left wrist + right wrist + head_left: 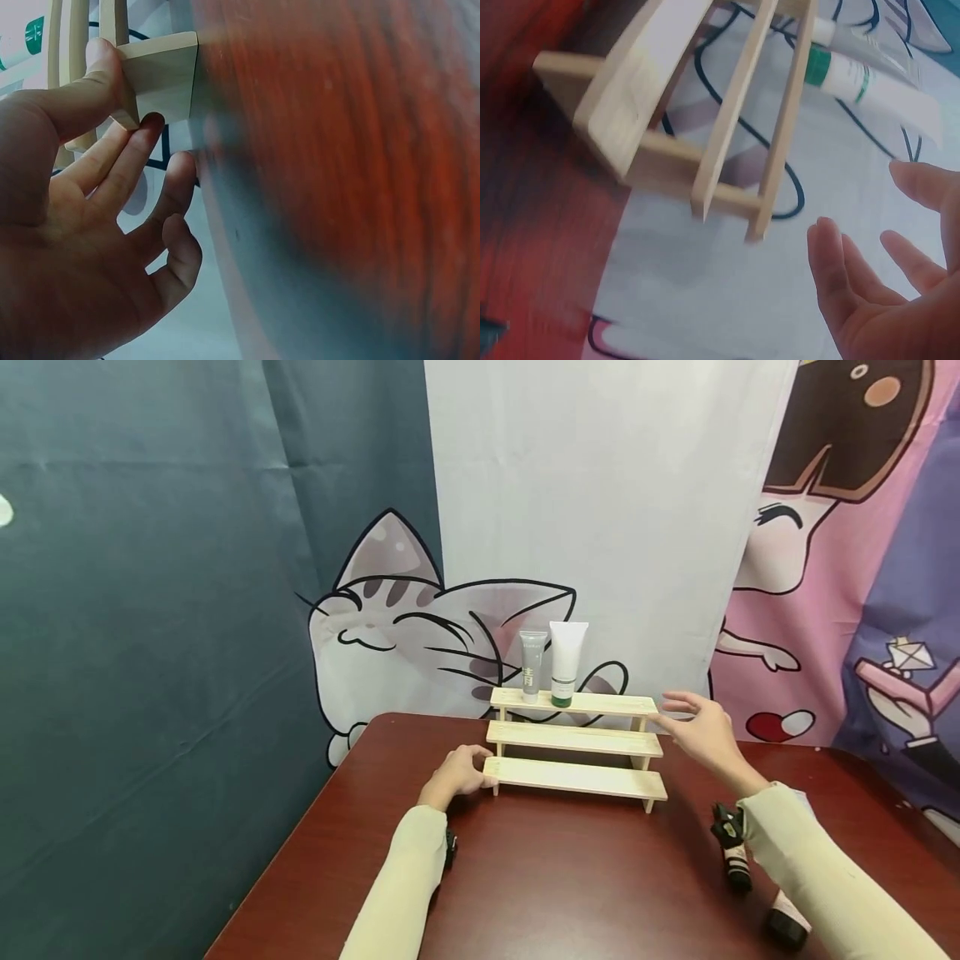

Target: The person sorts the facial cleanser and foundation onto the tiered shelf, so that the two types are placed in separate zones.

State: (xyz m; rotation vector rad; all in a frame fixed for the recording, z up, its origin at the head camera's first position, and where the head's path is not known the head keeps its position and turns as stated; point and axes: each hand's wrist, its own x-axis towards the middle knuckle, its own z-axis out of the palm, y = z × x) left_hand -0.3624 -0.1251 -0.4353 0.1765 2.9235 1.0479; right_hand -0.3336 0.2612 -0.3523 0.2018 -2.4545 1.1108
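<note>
A three-tier wooden display rack (573, 737) stands on the table. On its top shelf are a grey tube (532, 667) and, just right of it, a white tube with a green cap (567, 664), both upright. My left hand (457, 771) pinches the left end of the lowest shelf; in the left wrist view the thumb (101, 71) lies on one face and fingers on the other. Beside the top shelf's right end is my right hand (703, 733). The right wrist view shows that hand (900, 300) apart from the rack, fingers spread, holding nothing.
Two tubes with dark caps lie at the right under the right forearm, a nearer one (789, 920) and a farther one (738, 867). The dark red table (570, 877) ends against printed curtains (615, 485) behind the rack.
</note>
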